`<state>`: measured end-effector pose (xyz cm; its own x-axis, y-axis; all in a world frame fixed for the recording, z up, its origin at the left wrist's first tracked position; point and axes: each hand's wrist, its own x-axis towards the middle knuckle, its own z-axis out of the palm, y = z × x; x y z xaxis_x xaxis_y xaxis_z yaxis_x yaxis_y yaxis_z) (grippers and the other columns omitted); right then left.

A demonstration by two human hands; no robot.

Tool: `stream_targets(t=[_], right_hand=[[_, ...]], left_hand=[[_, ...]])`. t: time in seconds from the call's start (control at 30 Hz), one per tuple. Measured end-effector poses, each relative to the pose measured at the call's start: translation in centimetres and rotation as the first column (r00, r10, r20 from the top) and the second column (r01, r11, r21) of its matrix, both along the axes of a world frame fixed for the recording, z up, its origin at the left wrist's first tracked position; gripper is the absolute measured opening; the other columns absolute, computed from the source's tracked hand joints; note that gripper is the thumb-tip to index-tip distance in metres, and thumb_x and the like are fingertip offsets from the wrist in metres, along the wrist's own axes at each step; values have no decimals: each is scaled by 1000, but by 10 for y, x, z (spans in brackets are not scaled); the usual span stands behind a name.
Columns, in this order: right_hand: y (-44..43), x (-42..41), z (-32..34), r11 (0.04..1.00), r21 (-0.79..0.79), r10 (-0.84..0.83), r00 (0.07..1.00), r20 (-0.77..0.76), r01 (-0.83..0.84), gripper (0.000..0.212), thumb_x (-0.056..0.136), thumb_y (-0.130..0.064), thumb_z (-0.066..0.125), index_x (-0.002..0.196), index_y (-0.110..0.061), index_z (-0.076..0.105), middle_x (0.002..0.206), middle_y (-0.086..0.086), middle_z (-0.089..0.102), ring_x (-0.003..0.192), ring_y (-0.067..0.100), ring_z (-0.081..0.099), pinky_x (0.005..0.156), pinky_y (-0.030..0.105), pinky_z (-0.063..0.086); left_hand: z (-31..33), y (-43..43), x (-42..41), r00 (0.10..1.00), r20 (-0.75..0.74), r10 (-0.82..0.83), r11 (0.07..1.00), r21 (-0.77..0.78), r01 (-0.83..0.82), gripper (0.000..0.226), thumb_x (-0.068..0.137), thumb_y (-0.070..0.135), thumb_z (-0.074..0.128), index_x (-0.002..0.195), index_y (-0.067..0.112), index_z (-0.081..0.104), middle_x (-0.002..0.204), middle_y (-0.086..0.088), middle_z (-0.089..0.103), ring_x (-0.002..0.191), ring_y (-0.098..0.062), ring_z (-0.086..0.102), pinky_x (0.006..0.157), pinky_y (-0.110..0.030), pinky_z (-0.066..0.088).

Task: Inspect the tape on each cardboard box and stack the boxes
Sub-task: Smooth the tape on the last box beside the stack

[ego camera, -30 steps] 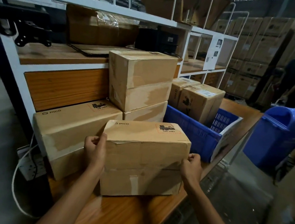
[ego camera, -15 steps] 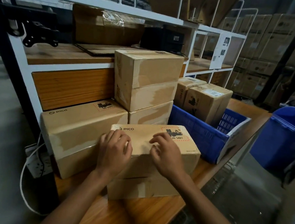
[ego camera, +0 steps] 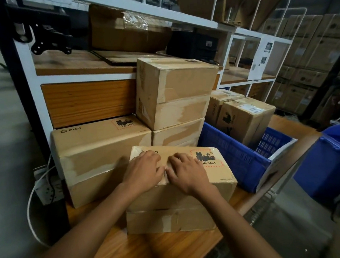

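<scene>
You are pressing the left hand (ego camera: 142, 171) and right hand (ego camera: 187, 173) flat, fingers spread, gripping nothing, on the box (ego camera: 220, 172) lying directly under them on the tabletop (ego camera: 154, 251). Be sliding your fingertips along the tape (ego camera: 163, 178) out to both edges, feeling for lifted corners. Half a second ago your hands were sitting further apart; now the thumbs are almost meeting.

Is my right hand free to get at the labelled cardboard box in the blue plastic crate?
Probably yes: the right hand holds nothing, and the labelled cardboard box rises above the blue plastic crate, nothing over it.
</scene>
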<state>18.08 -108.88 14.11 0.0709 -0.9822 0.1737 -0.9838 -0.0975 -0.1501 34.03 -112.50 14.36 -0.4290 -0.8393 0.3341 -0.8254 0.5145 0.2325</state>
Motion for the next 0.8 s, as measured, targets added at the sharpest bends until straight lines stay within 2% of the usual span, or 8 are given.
stream_targets(t=[0.13,0.27,0.33,0.4,0.47,0.57,0.67,0.8], right_hand=[[2,-5,10,998,43,43,999,11,-43,52,104,-50,31,145,-23,47,155,4,43,141,22,39,116,45,32],[4,-31,28,982,164,50,970,237,-90,44,99,-39,54,140,-23,57,151,3,49,133,22,49,111,40,42],[9,-47,28,994,108,-47,979,199,26,36,99,-40,55,128,-22,65,140,2,56,125,20,54,103,35,45],[15,-60,23,992,30,-126,985,114,123,38,103,-44,47,131,-24,63,144,0,54,127,17,52,103,33,43],[18,-66,15,994,2,-107,986,126,108,44,105,-46,39,141,-26,56,153,-3,48,135,16,47,110,35,39],[14,-73,14,996,14,-88,984,153,87,43,104,-46,42,138,-27,59,152,-4,49,133,15,49,108,36,43],[23,-78,10,987,-76,-123,967,225,143,28,99,-40,56,120,-28,70,128,-9,65,115,10,59,97,33,52],[50,-77,-14,909,-326,-169,944,285,261,14,95,-34,63,101,-25,72,105,-11,63,93,4,51,78,20,40]], left_hand=[[13,1,-18,990,95,103,994,-32,-100,32,99,37,46,122,20,60,123,-4,59,112,-22,53,89,-38,48],[17,11,-47,999,-18,32,999,3,-32,22,99,29,51,117,20,60,122,-1,56,108,-18,53,89,-34,48],[17,16,-63,995,-86,-50,999,10,51,17,99,28,53,113,21,61,117,3,57,105,-16,54,84,-30,44],[14,17,-75,994,-83,-75,997,19,77,21,101,30,49,113,21,62,114,1,62,105,-17,58,82,-31,44],[16,15,-83,999,-3,-54,998,23,54,25,102,30,44,114,18,62,115,-3,64,106,-21,58,84,-34,45],[21,13,-91,995,87,-40,999,1,40,26,102,29,43,117,18,62,116,-6,65,105,-23,58,86,-38,47],[18,17,-87,993,57,-100,993,-50,103,30,102,34,44,121,20,62,117,-2,62,106,-19,55,87,-35,48],[5,24,-77,985,-12,-171,978,-126,168,29,101,34,48,117,20,66,113,3,60,104,-12,52,84,-27,46]])
